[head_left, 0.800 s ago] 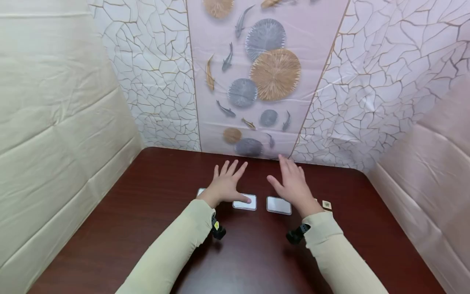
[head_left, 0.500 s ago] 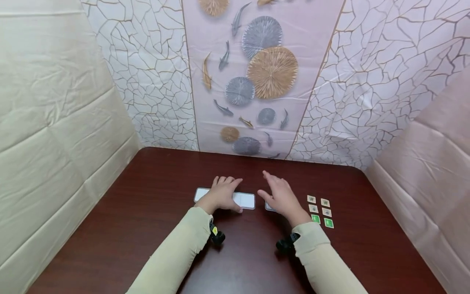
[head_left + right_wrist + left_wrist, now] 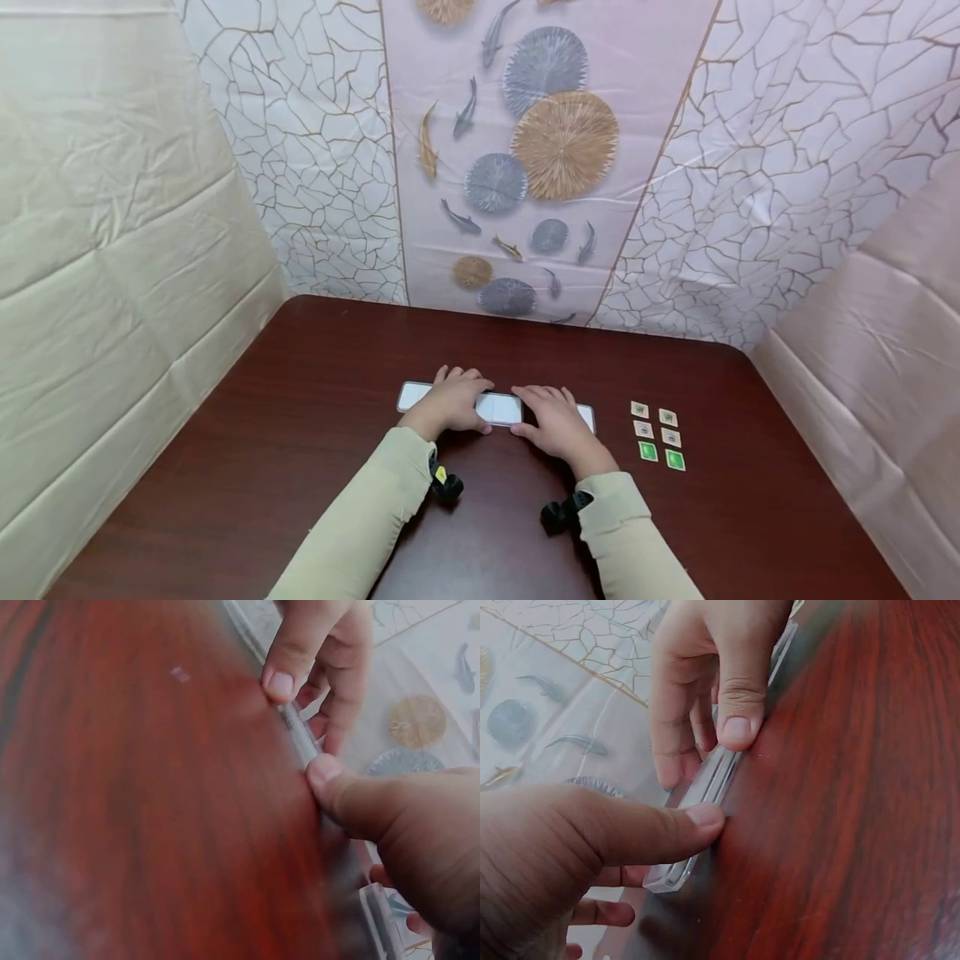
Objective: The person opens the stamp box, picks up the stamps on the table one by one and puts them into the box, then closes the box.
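Three flat clear cases with white tops lie in a row across the table. My left hand [image 3: 450, 404] and right hand [image 3: 553, 423] pinch the middle case [image 3: 498, 408] at its two ends, thumbs on the near edge and fingers at the far side. In the left wrist view, the left thumb [image 3: 705, 816] presses the case's clear edge [image 3: 721, 774] close to its corner. The right thumb [image 3: 325, 771] lies against that edge in the right wrist view. The left case [image 3: 412, 394] is partly hidden behind my left hand, and the right case [image 3: 587, 416] partly behind my right.
Several small square tiles stand in two columns on the right of the table: pale printed ones [image 3: 642, 429] and green ones [image 3: 648, 451]. A dark red wooden table [image 3: 225, 467] reaches back to a patterned cloth wall [image 3: 495, 183].
Both hands have come down from above the table. My right hand has moved left from over the right case to the middle one, uncovering the small tiles, and both hands now grip that case.
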The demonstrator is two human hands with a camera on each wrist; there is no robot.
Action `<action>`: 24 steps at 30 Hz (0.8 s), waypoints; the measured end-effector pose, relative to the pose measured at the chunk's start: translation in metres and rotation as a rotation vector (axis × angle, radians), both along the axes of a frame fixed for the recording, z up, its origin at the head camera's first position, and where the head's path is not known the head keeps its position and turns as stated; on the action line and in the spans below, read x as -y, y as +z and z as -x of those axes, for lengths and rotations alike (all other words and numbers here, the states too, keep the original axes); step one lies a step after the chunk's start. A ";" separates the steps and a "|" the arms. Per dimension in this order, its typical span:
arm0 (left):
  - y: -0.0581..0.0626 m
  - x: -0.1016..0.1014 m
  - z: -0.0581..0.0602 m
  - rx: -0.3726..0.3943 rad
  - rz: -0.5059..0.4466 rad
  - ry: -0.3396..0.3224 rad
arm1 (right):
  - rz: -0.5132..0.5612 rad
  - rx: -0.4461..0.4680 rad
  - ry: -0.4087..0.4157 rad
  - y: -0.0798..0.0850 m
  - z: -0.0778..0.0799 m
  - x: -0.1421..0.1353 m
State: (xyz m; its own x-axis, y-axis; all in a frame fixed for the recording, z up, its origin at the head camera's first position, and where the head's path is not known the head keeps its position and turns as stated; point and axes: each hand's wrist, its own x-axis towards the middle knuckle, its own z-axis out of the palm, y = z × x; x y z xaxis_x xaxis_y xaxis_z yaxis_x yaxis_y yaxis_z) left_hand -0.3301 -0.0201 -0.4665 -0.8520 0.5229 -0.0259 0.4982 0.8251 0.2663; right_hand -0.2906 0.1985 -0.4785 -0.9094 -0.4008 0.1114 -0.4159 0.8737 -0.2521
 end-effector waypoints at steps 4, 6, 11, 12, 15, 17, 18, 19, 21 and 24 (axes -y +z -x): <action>0.001 -0.001 -0.001 -0.018 -0.003 -0.023 | 0.013 0.009 0.028 0.001 -0.001 0.000; 0.001 -0.002 -0.001 -0.031 -0.007 -0.025 | 0.027 0.020 0.047 0.002 -0.001 0.001; 0.002 -0.001 -0.003 -0.064 0.009 -0.036 | 0.042 0.059 0.073 0.002 -0.002 0.003; 0.002 -0.002 -0.003 -0.068 0.011 -0.040 | 0.043 0.061 0.073 0.002 -0.002 0.003; 0.003 -0.002 -0.004 -0.074 0.012 -0.046 | 0.029 0.059 0.063 0.004 -0.003 0.004; 0.004 -0.001 -0.004 -0.078 0.018 -0.049 | 0.019 0.053 0.055 0.005 -0.002 0.005; 0.004 -0.001 -0.005 -0.079 0.021 -0.051 | 0.015 0.055 0.050 0.006 -0.002 0.005; 0.004 -0.001 -0.005 -0.080 0.021 -0.052 | 0.010 0.054 0.044 0.007 -0.002 0.006; 0.004 0.000 -0.005 -0.078 0.022 -0.051 | -0.002 0.061 0.029 0.008 -0.002 0.007; 0.006 0.000 -0.006 -0.068 0.029 -0.033 | -0.009 0.058 0.019 0.011 -0.003 0.009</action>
